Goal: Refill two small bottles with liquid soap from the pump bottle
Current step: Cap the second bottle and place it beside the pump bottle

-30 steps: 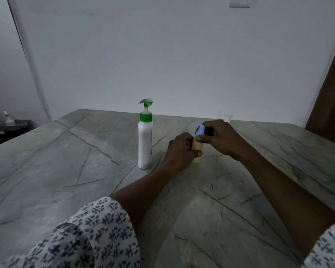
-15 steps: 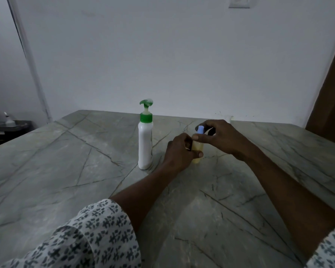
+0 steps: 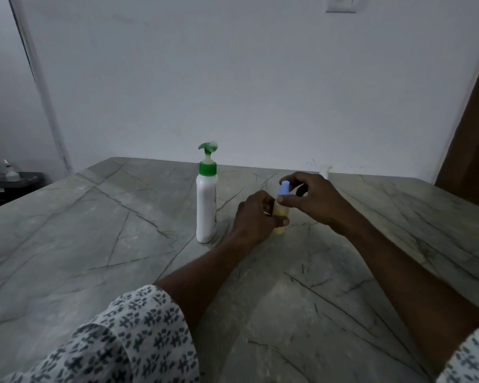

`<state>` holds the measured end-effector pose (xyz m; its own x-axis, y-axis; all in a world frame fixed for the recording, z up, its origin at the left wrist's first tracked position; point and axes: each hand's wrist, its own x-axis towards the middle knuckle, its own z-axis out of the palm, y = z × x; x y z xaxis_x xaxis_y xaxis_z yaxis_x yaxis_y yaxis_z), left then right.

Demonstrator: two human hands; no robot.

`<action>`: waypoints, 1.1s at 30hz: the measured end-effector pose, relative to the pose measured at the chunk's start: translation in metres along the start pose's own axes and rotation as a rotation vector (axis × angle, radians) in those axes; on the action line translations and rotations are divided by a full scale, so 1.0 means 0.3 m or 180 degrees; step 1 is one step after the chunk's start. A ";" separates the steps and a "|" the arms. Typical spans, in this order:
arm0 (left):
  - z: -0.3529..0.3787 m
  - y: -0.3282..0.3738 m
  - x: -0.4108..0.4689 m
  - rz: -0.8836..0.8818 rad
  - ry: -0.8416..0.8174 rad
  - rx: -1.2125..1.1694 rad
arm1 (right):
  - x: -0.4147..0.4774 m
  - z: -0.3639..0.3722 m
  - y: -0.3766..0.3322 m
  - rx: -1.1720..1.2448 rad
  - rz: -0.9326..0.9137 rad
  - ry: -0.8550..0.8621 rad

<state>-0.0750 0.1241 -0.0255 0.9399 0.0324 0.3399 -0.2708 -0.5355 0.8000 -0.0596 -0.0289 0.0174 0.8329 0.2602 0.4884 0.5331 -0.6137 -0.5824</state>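
Note:
A white pump bottle (image 3: pixel 206 208) with a green collar and pump head stands upright on the marble table (image 3: pixel 94 230). Just right of it, my left hand (image 3: pixel 256 217) grips a small yellowish bottle (image 3: pixel 281 214) standing on the table. The bottle has a light blue cap (image 3: pixel 284 187). My right hand (image 3: pixel 314 200) curls around the cap from the right, thumb and fingertips at the cap's base. Behind my right hand a small white object (image 3: pixel 325 171) pokes up; what it is I cannot tell.
A white wall runs along the table's far edge, with a wall plate (image 3: pixel 340 2) high up. A dark low stand (image 3: pixel 11 183) with a small white item is at far left. A brown panel (image 3: pixel 476 134) rises at the right.
My right hand has loosened from covering the blue cap and shifted slightly right, so the cap now shows in full. My left hand keeps its grip on the small bottle.

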 end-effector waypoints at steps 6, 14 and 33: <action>0.002 0.000 0.001 -0.0035 0.0021 -0.0005 | -0.002 0.014 0.012 0.0013 -0.0015 -0.0008; 0.002 0.004 -0.001 0.0059 0.0003 0.0095 | -0.008 0.044 0.008 -0.0027 0.0078 0.0232; 0.007 -0.002 -0.001 0.0117 -0.0056 0.0084 | -0.006 0.009 0.023 0.0521 0.0104 0.0025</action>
<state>-0.0747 0.1228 -0.0272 0.9330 -0.0023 0.3598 -0.2997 -0.5582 0.7737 -0.0570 -0.0317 0.0108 0.8493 0.2359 0.4723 0.5235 -0.4919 -0.6957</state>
